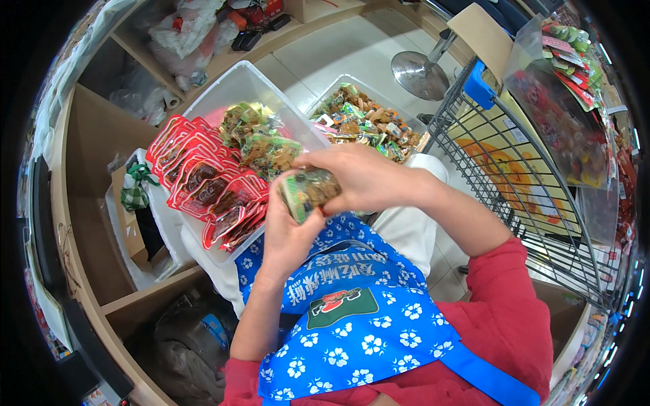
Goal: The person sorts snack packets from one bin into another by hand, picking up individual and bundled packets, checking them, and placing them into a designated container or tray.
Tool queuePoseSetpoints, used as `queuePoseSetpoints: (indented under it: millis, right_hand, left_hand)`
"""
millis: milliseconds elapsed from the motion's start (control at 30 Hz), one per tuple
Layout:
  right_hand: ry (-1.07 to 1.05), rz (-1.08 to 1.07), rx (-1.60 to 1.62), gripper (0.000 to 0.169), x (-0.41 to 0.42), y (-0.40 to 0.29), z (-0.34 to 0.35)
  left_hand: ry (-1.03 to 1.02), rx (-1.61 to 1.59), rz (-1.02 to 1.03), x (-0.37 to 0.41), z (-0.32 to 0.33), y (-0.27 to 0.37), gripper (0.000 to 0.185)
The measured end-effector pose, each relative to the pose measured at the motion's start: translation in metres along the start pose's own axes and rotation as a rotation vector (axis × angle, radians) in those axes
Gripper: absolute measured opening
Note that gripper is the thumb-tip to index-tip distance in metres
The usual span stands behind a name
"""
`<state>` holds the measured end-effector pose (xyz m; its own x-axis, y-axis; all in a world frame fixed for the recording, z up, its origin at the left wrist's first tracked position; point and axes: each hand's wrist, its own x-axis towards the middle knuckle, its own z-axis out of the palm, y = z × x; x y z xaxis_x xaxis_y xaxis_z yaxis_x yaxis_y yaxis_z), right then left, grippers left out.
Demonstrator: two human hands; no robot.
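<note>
Both hands hold a small clear-and-green plastic snack packet (pixel 308 193) above my lap. My left hand (pixel 290 233) grips its near left side; my right hand (pixel 363 177) has its fingers around the right side. Just beyond, a translucent plastic bin (pixel 218 86) rests tilted over my lap. Red-edged snack packets (pixel 203 177) stand in rows on its left side, and green-edged clear packets (pixel 254 132) lie to their right. Behind my right hand, a second translucent bin (pixel 350 78) contains many loose small snack packets (pixel 376 119). The held packet is partly blurred.
A wire shopping cart (pixel 513 188) with a yellow box (pixel 528 177) stands at the right. Wooden shelving (pixel 101 122) curves along the left, holding plastic bags (pixel 188 35) and a white foam box (pixel 175 228). A round metal stool base (pixel 419 76) stands on the tiled floor.
</note>
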<state>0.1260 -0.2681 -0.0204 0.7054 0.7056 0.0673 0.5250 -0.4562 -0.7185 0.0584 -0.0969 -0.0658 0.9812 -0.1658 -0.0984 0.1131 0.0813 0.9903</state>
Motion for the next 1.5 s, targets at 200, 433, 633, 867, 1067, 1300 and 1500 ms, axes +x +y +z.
queuePoseSetpoints:
  millis: [200,433,633,867,1067,1300,1500]
  right_hand:
    - [-0.162,-0.025,-0.283,0.048,0.079,0.022,0.0]
    - [-0.282,0.016,-0.519,0.03,0.092,0.047,0.031]
    - [-0.336,0.017,-0.652,0.016,0.094,0.052,0.047]
    - [-0.242,-0.01,-0.419,0.025,0.096,0.094,0.085]
    - [0.124,-0.145,0.043,0.025,0.05,0.063,0.013]
    - [0.14,0.984,-0.496,0.028,-0.059,0.215,0.015]
    - [0.253,0.977,-0.524,0.016,-0.067,0.223,0.051]
  left_hand:
    - [0.1,0.121,0.014,0.039,-0.037,-0.014,0.066]
    - [0.056,0.74,-0.081,0.044,-0.046,-0.018,0.062]
    - [0.202,1.021,-0.263,0.044,-0.016,0.019,0.081]
    - [0.035,0.97,-0.162,0.051,-0.013,0.0,0.058]
    - [0.005,1.042,-0.015,0.043,-0.024,-0.005,0.055]
    - [0.141,0.805,0.554,0.04,0.03,-0.008,0.028]
    - [-0.19,0.504,0.227,0.024,0.067,-0.07,0.02]
